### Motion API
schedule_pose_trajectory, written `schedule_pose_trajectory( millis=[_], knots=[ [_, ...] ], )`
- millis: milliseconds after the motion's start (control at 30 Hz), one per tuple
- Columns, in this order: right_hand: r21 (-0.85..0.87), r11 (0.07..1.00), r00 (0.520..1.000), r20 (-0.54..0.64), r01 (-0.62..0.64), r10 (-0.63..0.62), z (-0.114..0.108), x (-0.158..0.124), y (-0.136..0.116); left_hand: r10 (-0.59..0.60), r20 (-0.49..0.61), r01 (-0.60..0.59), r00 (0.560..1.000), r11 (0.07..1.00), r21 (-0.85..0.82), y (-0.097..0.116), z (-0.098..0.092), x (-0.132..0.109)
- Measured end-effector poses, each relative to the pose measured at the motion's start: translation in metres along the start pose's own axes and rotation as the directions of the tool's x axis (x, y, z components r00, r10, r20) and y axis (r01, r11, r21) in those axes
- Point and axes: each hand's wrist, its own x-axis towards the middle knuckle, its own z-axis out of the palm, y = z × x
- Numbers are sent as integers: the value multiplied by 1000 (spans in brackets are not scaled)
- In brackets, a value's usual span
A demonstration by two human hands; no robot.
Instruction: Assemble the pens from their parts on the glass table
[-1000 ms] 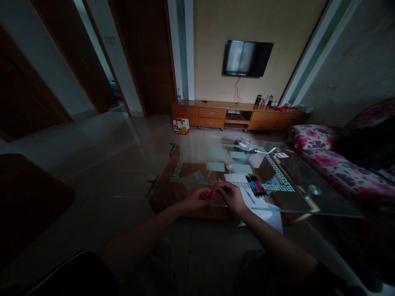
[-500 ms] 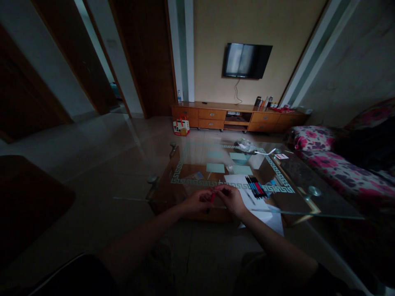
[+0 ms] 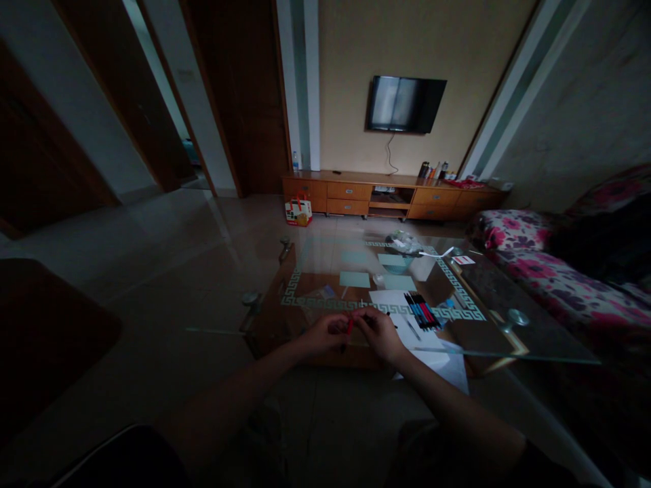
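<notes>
In front of me, above the near edge of the glass table, both hands meet at a slim red pen (image 3: 350, 327). My left hand (image 3: 325, 335) is closed round its barrel, which stands nearly upright. The fingertips of my right hand (image 3: 380, 333) are pinched together at the pen's upper end. A small dark tip shows beside the right knuckles; what it belongs to is hidden. Just right of that hand, a row of black, blue and red pens (image 3: 423, 312) lies on white paper (image 3: 391, 297). A single slim pen (image 3: 413, 330) lies apart, nearer me.
The glass table (image 3: 549, 346) has a patterned border and a sharp near edge. On its far side are a clear plastic bag (image 3: 403, 242), a white strip (image 3: 437, 253) and a small card (image 3: 463, 260). A floral sofa (image 3: 564, 278) stands at right, a TV cabinet (image 3: 348, 192) beyond.
Both hands stay together at the red pen, with only slight finger movement. A dark tip now shows beside the right knuckles. The view has tilted very slightly.
</notes>
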Motion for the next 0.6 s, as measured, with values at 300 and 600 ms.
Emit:
schedule_pose_trajectory(
  millis=[300,600],
  knots=[
    [-9,1000,997,-80,20,-20,-18,11,-3,37,-59,-37,998,999,-6,5,2,-1],
    [-121,980,942,-316,-158,113,-89,24,36,122,-131,-120,984,992,24,0,-2,5]
  ],
)
